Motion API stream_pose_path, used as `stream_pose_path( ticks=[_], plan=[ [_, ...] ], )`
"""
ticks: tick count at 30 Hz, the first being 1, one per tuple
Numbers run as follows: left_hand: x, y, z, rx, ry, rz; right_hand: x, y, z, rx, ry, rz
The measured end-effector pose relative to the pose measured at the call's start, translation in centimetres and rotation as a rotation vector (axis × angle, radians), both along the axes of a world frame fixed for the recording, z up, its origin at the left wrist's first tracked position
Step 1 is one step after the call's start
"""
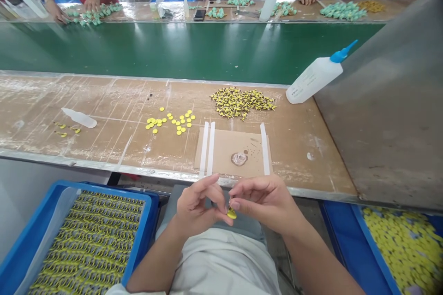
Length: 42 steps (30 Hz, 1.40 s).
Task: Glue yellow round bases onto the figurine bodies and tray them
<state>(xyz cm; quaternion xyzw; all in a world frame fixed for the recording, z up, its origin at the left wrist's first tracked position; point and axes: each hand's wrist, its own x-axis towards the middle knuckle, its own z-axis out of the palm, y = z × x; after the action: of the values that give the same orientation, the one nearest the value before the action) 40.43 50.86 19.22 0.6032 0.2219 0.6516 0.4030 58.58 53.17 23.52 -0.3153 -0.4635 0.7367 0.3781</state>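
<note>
Above my lap, just off the table's front edge, my left hand pinches a small round yellow disc between thumb and fingertip. My right hand meets it from the other side, thumb and forefinger closed on a tiny part at the top of the disc; the fingertips mostly hide that part. Beyond my hands lies a taped cardboard sheet bearing a pale swirled blob of glue. Loose yellow discs are scattered to its left, and a pile of small yellow-and-dark pieces sits behind it.
A blue tray with rows of yellow-and-dark pieces is at lower left; a bin of yellow discs is at lower right. A glue bottle leans by a metal panel. Across the green belt, several people handle turquoise pieces.
</note>
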Motion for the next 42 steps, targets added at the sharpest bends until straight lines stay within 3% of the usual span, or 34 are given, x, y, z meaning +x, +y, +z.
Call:
stream_pose_path(
  ticks=[7, 12, 17, 23, 31, 42],
  plan=[
    [0.0, 0.1, 0.1, 0.045, -0.040, 0.085, -0.2, -0.1, 0.1, -0.004, -0.025, -0.031],
    [0.5, -0.1, -0.2, -0.053, -0.114, 0.325, -1.1, -0.6, -0.5, 0.029, -0.021, -0.196],
    [1.6, -1.5, -0.2, -0.189, -0.157, 0.480, -1.7, -0.9, -0.6, 0.197, -0.109, -0.415],
    [1.8, -2.1, -0.7, -0.239, -0.131, 0.520, -2.3, -1.2, -0.9, 0.301, -0.176, -0.517],
    [1.7, -2.5, -0.8, -0.243, -0.090, 0.550, -2.5, -1.6, -1.4, 0.352, -0.236, -0.507],
    [0.6, -2.5, -1.5, -0.227, -0.123, 0.477, -4.2, -2.4, -0.8, 0.208, -0.215, -0.571]
  ],
)
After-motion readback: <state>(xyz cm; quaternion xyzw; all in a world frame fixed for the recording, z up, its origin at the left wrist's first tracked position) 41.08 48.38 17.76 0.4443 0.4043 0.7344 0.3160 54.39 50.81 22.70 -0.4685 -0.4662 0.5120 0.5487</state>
